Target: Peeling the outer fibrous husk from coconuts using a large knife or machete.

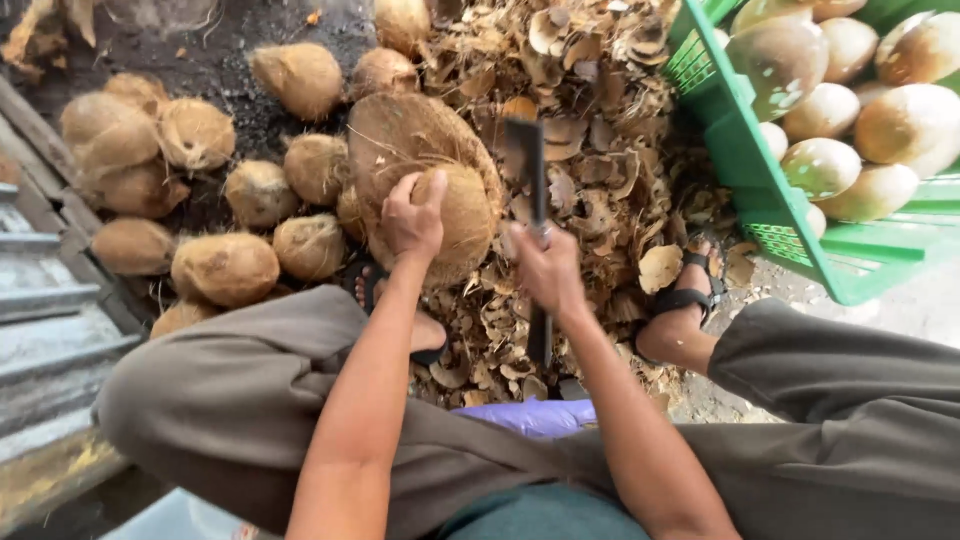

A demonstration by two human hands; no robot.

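Note:
My left hand grips a brown, fibrous coconut and holds it against a round, husk-covered block in front of me. My right hand is closed around the handle of a heavy cleaver. Its dark blade points away from me, raised just right of the coconut. A thick heap of coconut shell chips lies under and beyond the blade.
Several unpeeled coconuts lie on the dark ground at the left. A green plastic crate at the upper right holds several peeled, smooth coconuts. My sandalled foot rests among the chips. Metal steps run along the left edge.

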